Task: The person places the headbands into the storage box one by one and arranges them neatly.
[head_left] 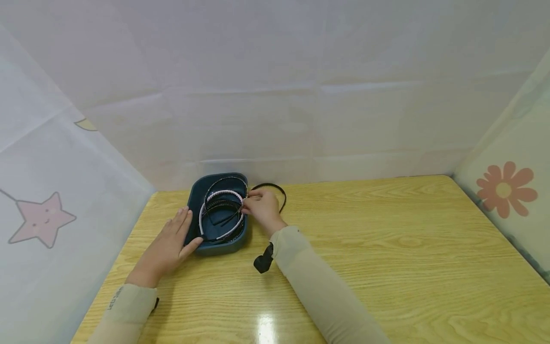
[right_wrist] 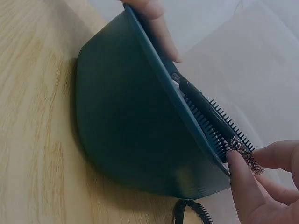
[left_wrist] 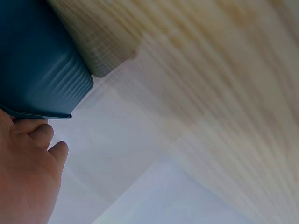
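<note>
A dark blue plastic bin (head_left: pixel 223 249) holds several headbands. My right hand (head_left: pixel 264 209) is at its right rim, pinching a glittery headband (right_wrist: pixel 246 155) between thumb and fingers. Among the others inside are a pale beaded headband (head_left: pixel 200 217) and black toothed ones, overlapping each other. On the bin's left side, my left hand (head_left: pixel 167 246) rests with straight fingers along the rim and the thumb at the near corner. Outside the bin, a black toothed headband (head_left: pixel 282 190) lies on the table, partly hidden behind my right hand.
The bin stands on a wood-grain table (head_left: pixel 365 243), close to the white back sheet (head_left: pixel 301 129). Side sheets with a pink star (head_left: pixel 42 220) and a red flower (head_left: pixel 507 189) flank the table. A black strap piece (head_left: pixel 263 260) hangs at my right cuff.
</note>
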Demonstrator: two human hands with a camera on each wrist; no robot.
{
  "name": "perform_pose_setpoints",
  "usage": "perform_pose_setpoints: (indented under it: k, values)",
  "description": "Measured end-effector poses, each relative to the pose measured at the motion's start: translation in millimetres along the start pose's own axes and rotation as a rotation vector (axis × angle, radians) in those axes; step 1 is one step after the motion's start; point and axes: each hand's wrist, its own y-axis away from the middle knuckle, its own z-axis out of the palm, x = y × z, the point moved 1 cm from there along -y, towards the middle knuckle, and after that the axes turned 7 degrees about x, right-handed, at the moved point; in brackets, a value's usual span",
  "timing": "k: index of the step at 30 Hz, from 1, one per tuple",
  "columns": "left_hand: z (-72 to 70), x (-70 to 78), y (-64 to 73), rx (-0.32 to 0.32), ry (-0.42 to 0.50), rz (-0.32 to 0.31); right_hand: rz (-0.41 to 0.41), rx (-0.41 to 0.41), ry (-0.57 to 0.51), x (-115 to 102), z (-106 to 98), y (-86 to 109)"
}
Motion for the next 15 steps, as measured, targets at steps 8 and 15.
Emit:
perform_pose_setpoints:
  k: [8, 15]
  values:
    - [-0.1, -2.1, -0.2, -0.003, 0.002, 0.012, -0.139, -0.001, 0.223, -2.5, 6.7, -0.4]
    - [-0.7, -2.4, 0.6, -0.01, 0.004, 0.014, -0.231, 0.019, 0.419, -4.8, 9.1, 4.4]
